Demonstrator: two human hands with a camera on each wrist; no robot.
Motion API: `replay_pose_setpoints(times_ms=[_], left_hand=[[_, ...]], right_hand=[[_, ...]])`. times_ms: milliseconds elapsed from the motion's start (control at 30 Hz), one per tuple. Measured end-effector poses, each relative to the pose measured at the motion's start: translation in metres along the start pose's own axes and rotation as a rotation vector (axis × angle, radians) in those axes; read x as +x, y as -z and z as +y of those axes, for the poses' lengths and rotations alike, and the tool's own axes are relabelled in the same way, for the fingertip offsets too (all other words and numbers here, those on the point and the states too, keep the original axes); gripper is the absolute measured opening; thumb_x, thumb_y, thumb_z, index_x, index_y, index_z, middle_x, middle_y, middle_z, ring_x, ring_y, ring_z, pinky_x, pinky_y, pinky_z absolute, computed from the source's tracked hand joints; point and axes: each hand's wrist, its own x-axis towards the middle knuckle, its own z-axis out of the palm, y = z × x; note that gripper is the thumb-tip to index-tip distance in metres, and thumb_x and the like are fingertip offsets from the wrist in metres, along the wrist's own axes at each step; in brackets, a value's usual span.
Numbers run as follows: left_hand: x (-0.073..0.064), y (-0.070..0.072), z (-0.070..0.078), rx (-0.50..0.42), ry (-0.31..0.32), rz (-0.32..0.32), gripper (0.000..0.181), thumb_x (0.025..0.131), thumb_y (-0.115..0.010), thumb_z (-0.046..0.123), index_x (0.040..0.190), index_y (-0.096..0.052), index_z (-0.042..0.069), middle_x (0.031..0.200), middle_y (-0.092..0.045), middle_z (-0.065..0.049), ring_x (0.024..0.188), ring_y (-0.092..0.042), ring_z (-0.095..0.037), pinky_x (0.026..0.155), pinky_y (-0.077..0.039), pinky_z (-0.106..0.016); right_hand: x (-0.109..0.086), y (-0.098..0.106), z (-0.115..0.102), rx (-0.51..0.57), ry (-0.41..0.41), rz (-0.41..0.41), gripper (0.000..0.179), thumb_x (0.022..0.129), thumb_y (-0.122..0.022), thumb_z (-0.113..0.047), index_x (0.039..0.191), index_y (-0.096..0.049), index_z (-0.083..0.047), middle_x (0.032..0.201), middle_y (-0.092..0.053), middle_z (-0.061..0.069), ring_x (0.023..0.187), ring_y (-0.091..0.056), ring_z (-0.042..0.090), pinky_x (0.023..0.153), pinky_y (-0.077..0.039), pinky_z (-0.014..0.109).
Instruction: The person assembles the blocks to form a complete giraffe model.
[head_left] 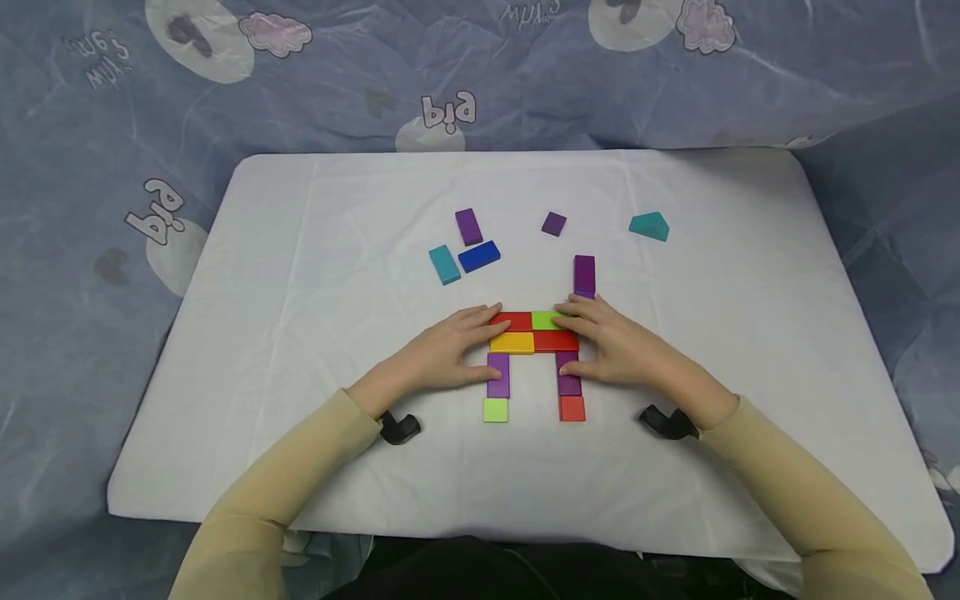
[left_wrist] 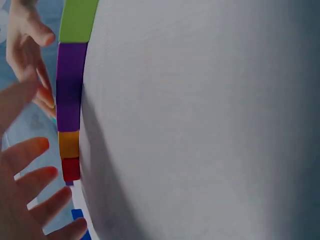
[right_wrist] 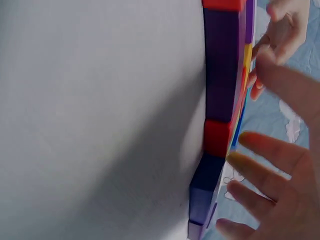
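Flat coloured blocks lie edge to edge on the white table. The upper row has a red block (head_left: 514,321) and a green block (head_left: 543,320); under it lie a yellow block (head_left: 512,342) and another red block (head_left: 557,341). Two legs run down, a purple block (head_left: 498,387) ending in a light green square (head_left: 496,410) and a purple block (head_left: 570,385) ending in a red square (head_left: 572,408). My left hand (head_left: 450,348) spreads over the left side, fingers loosely extended. My right hand (head_left: 622,348) mirrors it on the right, fingertips over the green block. Neither hand grips anything.
Dark purple blocks (head_left: 584,273) rise at the upper right. Behind lie a purple block (head_left: 468,227), a blue block (head_left: 479,256), a teal block (head_left: 445,265), a small purple square (head_left: 554,223) and a teal angled piece (head_left: 649,226). Patterned blue cloth (head_left: 337,100) surrounds the table.
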Motion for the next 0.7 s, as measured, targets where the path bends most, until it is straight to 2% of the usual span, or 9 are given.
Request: replay_pose_setpoints(times_ms=[133,233,433,700], left_hand=[[-0.005,-0.004,0.008,0.06,-0.029,-0.072,0.106,0.078,-0.07,0.064,0.158,-0.022,0.015,0.167,-0.011,-0.007,0.154,-0.008,-0.03,0.123,-0.019,-0.051],[-0.005,-0.006,0.013,0.096,-0.03,-0.102,0.116,0.074,-0.071,0.068,0.159,-0.016,0.012,0.167,-0.005,-0.008,0.155,-0.001,-0.03,0.123,-0.01,-0.055],[-0.005,-0.008,0.017,0.119,-0.015,-0.109,0.115,0.075,-0.071,0.066,0.158,-0.016,0.009,0.167,-0.004,-0.01,0.155,-0.001,-0.028,0.124,-0.01,-0.053],[-0.004,-0.008,0.019,0.118,0.001,-0.11,0.113,0.077,-0.07,0.066,0.158,-0.017,0.009,0.167,-0.005,-0.01,0.155,-0.005,-0.027,0.124,-0.012,-0.051]], right_hand=[[-0.009,-0.003,-0.007,0.0,-0.008,-0.058,0.1,0.072,-0.084,-0.048,0.149,-0.04,-0.002,0.161,-0.028,0.015,0.151,-0.013,0.038,0.119,-0.017,0.062],[-0.013,-0.007,-0.011,-0.009,-0.007,-0.097,0.113,0.067,-0.085,-0.054,0.152,-0.033,0.001,0.164,-0.019,0.016,0.152,-0.005,0.041,0.119,-0.01,0.065],[-0.017,-0.013,-0.018,-0.044,-0.014,-0.133,0.129,0.059,-0.086,-0.061,0.154,-0.025,0.001,0.166,-0.009,0.016,0.152,-0.001,0.043,0.118,-0.008,0.066],[-0.017,-0.012,-0.018,-0.065,-0.008,-0.133,0.129,0.059,-0.086,-0.06,0.154,-0.025,0.001,0.166,-0.01,0.017,0.152,-0.002,0.043,0.119,-0.009,0.066]])
